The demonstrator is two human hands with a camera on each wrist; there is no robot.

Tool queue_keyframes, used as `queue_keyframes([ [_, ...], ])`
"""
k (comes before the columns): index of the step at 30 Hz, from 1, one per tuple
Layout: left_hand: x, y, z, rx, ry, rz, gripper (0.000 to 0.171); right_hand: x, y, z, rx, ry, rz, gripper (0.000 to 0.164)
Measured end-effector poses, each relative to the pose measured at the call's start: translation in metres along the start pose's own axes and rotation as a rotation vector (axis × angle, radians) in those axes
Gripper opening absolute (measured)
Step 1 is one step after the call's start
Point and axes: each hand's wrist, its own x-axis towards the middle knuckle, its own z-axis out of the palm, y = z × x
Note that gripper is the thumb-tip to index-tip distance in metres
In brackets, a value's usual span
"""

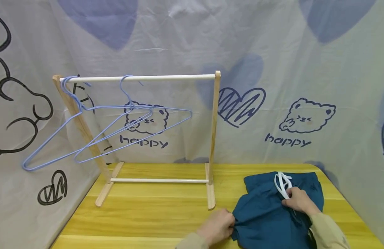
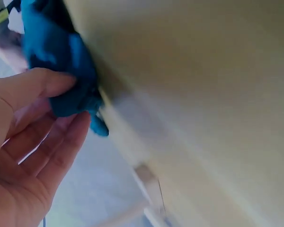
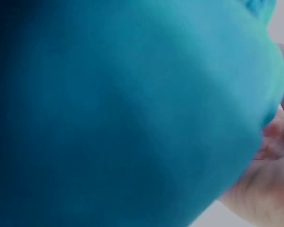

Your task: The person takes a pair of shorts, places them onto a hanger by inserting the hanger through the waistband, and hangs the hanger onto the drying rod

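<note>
Left hand (image 1: 218, 224) is pinching shorts (image 1: 266, 221) at the left edge, right hand (image 1: 299, 200) is gripping them beside the cord (image 1: 283, 191). Advice: tensioning evenly, smoothing folds, leaving cord free.

i see the head view evenly lit and quite sharp; in the left wrist view the table (image 2: 203, 94) is blurred, in the right one the blue cloth (image 3: 132, 109), darker leftward, lacks focus.

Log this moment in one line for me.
left hand: grips teal garment | right hand: on garment at white drawstring, grip unclear | hangers: hooked on rack
</note>
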Motion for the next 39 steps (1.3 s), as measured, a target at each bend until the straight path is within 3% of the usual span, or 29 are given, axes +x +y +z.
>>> queue_keyframes([
  [3,-0.007,-0.011,-0.009,0.022,0.114,-0.072,0.047,-0.003,-0.016,-0.006,0.04,0.052,-0.056,0.013],
  [10,-0.033,-0.042,-0.038,-0.027,0.487,-0.168,0.028,-0.023,-0.061,-0.013,0.187,0.158,-0.189,0.007],
  [14,-0.05,-0.06,-0.06,0.017,0.55,-0.243,0.024,-0.031,-0.086,-0.007,0.272,0.156,-0.274,0.006],
  [16,-0.058,-0.068,-0.068,0.03,0.527,-0.287,0.022,-0.034,-0.093,-0.002,0.309,0.067,-0.328,0.01],
  [19,-0.071,-0.078,-0.076,0.066,0.419,-0.377,0.021,-0.034,-0.097,0.006,0.396,-0.215,-0.388,0.016],
  [22,-0.082,-0.084,-0.077,0.13,0.283,-0.44,0.014,-0.035,-0.092,0.01,0.474,-0.474,-0.354,0.03],
  [24,-0.086,-0.085,-0.075,0.173,0.24,-0.446,0.012,-0.034,-0.086,0.009,0.503,-0.53,-0.328,0.037],
  [26,-0.084,-0.084,-0.074,0.204,0.242,-0.435,0.02,-0.034,-0.079,0.002,0.515,-0.493,-0.301,0.042],
  [30,-0.071,-0.078,-0.075,0.205,0.287,-0.393,0.028,-0.031,-0.065,-0.014,0.477,-0.322,-0.259,0.047],
  [32,-0.062,-0.073,-0.077,0.179,0.271,-0.374,0.03,-0.029,-0.056,-0.022,0.446,-0.245,-0.213,0.049],
  [34,-0.053,-0.069,-0.077,0.151,0.225,-0.354,0.033,-0.028,-0.045,-0.028,0.417,-0.188,-0.161,0.05],
  [39,-0.032,-0.062,-0.077,0.075,0.025,-0.364,0.043,-0.026,-0.023,-0.035,0.332,-0.11,-0.028,0.058],
])
